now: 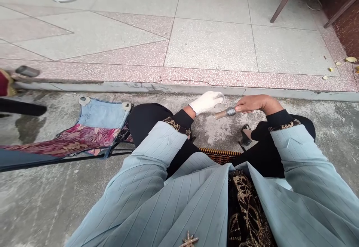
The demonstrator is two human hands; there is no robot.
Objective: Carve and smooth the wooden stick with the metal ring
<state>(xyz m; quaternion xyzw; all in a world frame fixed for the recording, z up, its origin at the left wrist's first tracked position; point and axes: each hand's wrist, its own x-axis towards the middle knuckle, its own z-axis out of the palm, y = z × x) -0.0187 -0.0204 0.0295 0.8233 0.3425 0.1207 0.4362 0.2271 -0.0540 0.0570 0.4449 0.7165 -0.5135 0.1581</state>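
Folding chair (81,136) (partly floral), tiled floor (210,45)

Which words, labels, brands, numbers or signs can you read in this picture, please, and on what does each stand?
None can be read.
The wound stick held in the right hand, the white-gloved left hand and the floral fabric show no legible lettering.
The grey cylinder at far left is too blurred to tell whether it bears any.
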